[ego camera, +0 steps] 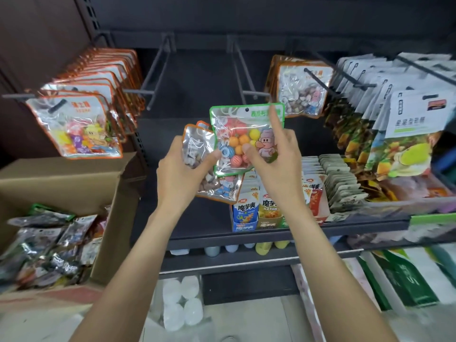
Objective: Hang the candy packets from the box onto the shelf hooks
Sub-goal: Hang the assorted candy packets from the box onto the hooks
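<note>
- The dark metal shelf unit (246,233) fills most of my view; its top runs out of frame, and the packets on its lowest level, below the green-edged packet, are too blurred to read.
- The open brown cardboard box (61,186) sits down and to the left of the green-edged packet, cut off by the left edge. The heap of clear candy packets (47,245) inside it is a smear of foil and I cannot tell one from another.
- A row of orange-edged clear packets of bright sweets (81,127) hangs on a hook up and to the left of the green-edged packet; only the front one shows fully.
- A few orange-edged packets of brown and white sweets (301,92) hang up and to the right of it, the back ones hidden.
- Two bare dark hooks (158,70) jut out above it, one with its tip (256,94) just over the packet's top edge.
- My left hand (182,169) grips a small stack of orange-edged clear packets (197,146) just left of and partly behind the green-edged packet; my palm hides how many.
- My right hand (274,154) pinches the green-edged clear packet of striped round candies (237,134), thumb on its front, forefinger straight up along its right side to the top edge. The other fingers are behind it, unseen.
</note>
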Motion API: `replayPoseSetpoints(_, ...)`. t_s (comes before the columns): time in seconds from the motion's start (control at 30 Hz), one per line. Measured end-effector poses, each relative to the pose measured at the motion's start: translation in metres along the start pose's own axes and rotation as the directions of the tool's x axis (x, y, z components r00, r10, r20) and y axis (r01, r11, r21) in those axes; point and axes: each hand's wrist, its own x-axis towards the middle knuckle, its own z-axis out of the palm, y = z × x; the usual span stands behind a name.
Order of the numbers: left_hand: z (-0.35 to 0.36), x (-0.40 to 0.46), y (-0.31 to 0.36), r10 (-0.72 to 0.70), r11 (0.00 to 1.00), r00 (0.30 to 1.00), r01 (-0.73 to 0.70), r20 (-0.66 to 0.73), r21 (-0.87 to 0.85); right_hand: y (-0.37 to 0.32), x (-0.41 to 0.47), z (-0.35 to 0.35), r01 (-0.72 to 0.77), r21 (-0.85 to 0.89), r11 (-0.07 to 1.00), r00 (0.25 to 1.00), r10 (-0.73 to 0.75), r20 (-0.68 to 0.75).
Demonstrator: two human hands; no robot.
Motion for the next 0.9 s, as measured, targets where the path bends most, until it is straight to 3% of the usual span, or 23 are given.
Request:
replayPoseSetpoints(0.47,0.001,0.01,-0.004,0.003,1.0,1.0,-0.002,0.006,-0.028,-0.007,0.01,0.003,-0.07,-0.083,0.994,0.997,0.071,0.014)
replayPoseSetpoints(0.6,-0.001,0.017,-0.006,0.003,1.0,1.0,-0.004,0.021,0.03,-0.001,0.034,0.012,-0.113,-0.065,0.991,0.993,0.115,0.029)
replayPoseSetpoints(0.77,-0.009,0.011,-0.029,-0.05,0.977,0.995,0.03,0.091,0.21,0.019,0.082,0.038,-0.06,-0.083,0.995,0.998,0.061,0.001)
replayPoseSetpoints(0.9,-0.009,0.007,-0.031,-0.059,0.988,0.99,0.039,0.13,0.149,0.034,0.103,0.052,-0.03,-0.119,0.992,0.999,0.031,0.006)
